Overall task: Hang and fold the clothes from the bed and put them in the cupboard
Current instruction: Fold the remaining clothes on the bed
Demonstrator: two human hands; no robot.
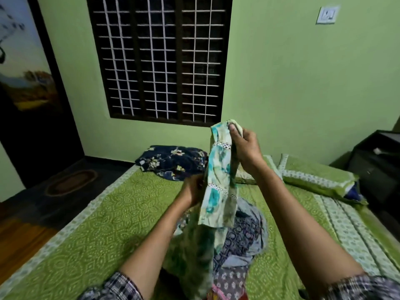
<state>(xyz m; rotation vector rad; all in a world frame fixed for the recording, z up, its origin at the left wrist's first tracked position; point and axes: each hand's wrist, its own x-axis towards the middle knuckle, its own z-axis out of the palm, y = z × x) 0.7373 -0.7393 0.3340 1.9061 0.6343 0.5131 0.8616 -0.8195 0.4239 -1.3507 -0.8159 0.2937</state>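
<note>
A pale garment with teal flowers and lace bands (218, 180) hangs lengthwise above the bed. My right hand (244, 146) grips its top end, raised in front of the wall. My left hand (193, 188) holds its left edge lower down, partly hidden behind the cloth. The garment's lower part trails down onto a heap of patterned clothes (242, 241) on the green bedsheet (104, 230). A dark blue floral cloth (173, 161) lies bundled at the far edge of the bed.
Two green pillows (313, 174) lie at the right head of the bed. A dark bedside cabinet (376, 161) stands at the far right. A barred window (160, 59) fills the wall ahead. A dark door (28, 94) and oval floor mat (71, 182) are at left.
</note>
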